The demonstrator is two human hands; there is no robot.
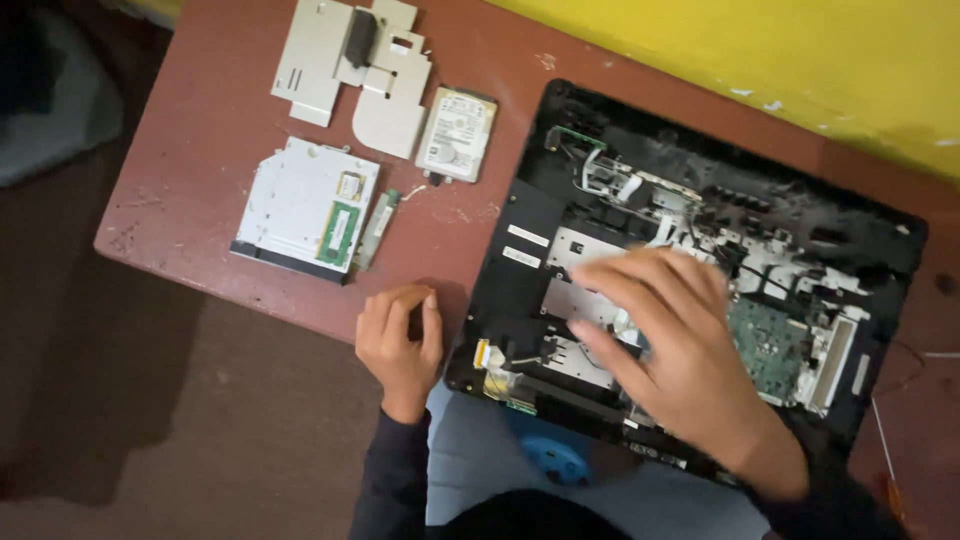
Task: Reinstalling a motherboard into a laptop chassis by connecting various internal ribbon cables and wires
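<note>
We see an opened laptop base (700, 270), black, underside up, lying on the red-brown counter (200, 170) against a yellow wall (750, 50). Our right hand (680, 340) hovers spread over the middle of the exposed internals, fingers extended and motion-blurred; it looks released, grasping nothing, though we cannot tell if the fingertips touch the metal plate (575, 300) below. Our left hand (400, 335) rests curled at the counter edge just beside the base's left corner, loosely clenched; whether it holds something small is hidden.

Removed parts lie well apart on the left: optical drive (300, 200) with a green memory stick (342, 232) on top, a second narrow board (377, 228) beside it, hard drive (456, 133), and pale cover panels (350, 70) above. The green circuit board (770, 345) sits in the base, right of our right hand.

Judgement for working here well: steady the base with the left hand, keep fingers off the white cables (610, 180), lift parts straight up, and put each removed piece with the others on the left.
</note>
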